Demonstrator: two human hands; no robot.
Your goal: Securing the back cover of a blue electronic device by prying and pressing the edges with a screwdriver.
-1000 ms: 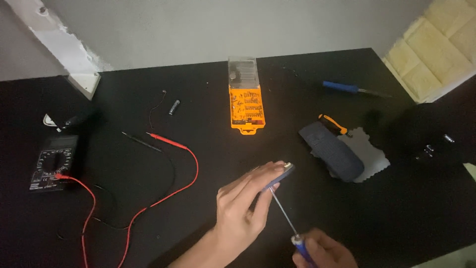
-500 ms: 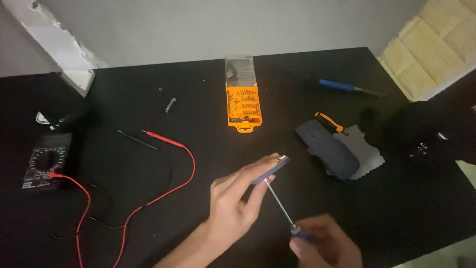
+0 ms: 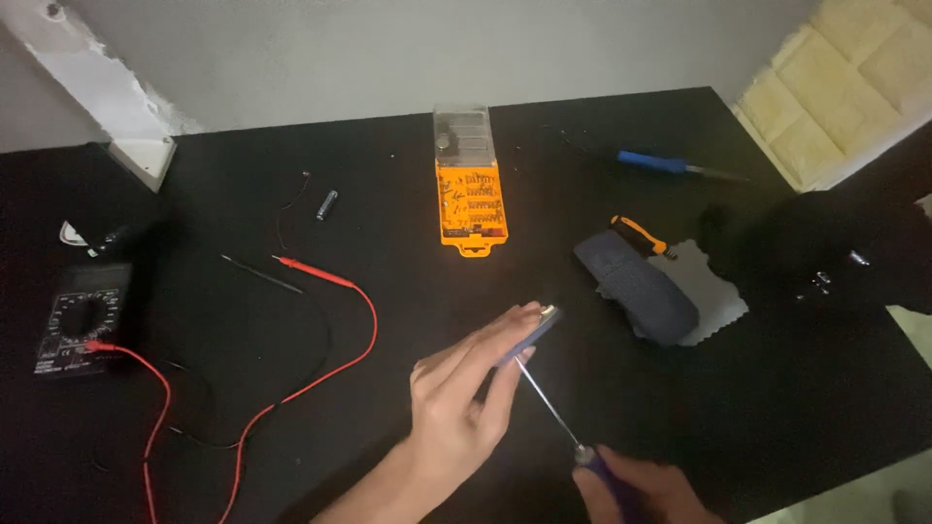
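Black and cluttered, the bench (image 3: 291, 388) stretches below a pale wall. Your left hand (image 3: 466, 408) pinches a small blue device (image 3: 532, 335) between fingertips and thumb, holding it just above the surface near the front edge. Your right hand (image 3: 641, 490), at the bottom of the frame, is closed around the blue handle of a screwdriver (image 3: 549, 408), whose thin shaft slants up to meet the underside of the device. Beyond them lie an orange bit case (image 3: 471, 199) with its clear lid open, a dark blue pouch (image 3: 636, 296) on a grey cloth (image 3: 709, 291), and a blue-handled tool (image 3: 670, 165). At far left sits a multimeter (image 3: 83, 315) with its red lead (image 3: 320, 374) looping across the bench.
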